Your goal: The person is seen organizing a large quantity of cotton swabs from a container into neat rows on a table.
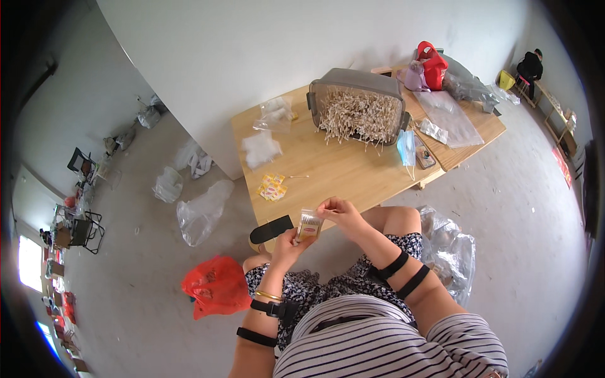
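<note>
The left hand [285, 244] grips a small clear packet of cotton swabs [309, 225] from below, held over the lap just off the wooden surface [328, 170]. The right hand [339, 211] pinches the packet's top edge — fingers closed. Behind, a grey bin of swabs [358, 107] stands open on that surface.

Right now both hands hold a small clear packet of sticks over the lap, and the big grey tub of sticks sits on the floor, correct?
Not quite. In the head view the grey tub sits on the wooden table, not the floor. The left hand and right hand do hold the small clear packet over the lap.
</note>
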The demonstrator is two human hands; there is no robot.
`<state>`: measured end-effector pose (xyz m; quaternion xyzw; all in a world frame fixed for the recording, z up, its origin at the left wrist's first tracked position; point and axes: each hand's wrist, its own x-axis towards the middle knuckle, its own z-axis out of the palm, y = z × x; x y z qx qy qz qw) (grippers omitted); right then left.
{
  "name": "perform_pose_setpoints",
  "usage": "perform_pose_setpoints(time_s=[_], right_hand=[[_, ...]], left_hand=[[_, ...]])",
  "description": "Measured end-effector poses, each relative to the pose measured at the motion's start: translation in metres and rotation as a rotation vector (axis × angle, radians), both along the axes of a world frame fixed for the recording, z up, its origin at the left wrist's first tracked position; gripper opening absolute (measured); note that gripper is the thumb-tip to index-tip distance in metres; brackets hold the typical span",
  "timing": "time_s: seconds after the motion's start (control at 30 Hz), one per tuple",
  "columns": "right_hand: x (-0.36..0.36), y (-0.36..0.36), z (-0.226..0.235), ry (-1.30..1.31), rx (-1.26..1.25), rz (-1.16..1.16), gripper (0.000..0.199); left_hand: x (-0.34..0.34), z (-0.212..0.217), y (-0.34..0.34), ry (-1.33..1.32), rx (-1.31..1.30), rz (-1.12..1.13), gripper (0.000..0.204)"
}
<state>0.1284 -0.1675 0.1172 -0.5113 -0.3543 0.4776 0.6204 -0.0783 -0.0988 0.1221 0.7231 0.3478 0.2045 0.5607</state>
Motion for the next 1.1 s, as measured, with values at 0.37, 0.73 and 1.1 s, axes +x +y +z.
perform_pose_setpoints(time_s=[0.37, 0.73, 1.1], right_hand=[[-0.012, -0.048, 0.023, -0.208, -0.04, 0.023, 0.022], [-0.014, -0.075, 0.049, 0.073, 0.171, 0.241, 0.021], [0.029, -0.114, 0.049, 0.203, 0.218, 0.111, 0.021]], left_hand=[[-0.011, 0.051, -0.023, -0.424, 0.019, 0.207, 0.02], [0.008, 0.147, -0.08, -0.208, 0.946, -0.005, 0.024], [0.024, 0.141, -0.094, -0.13, 0.921, -0.024, 0.038]])
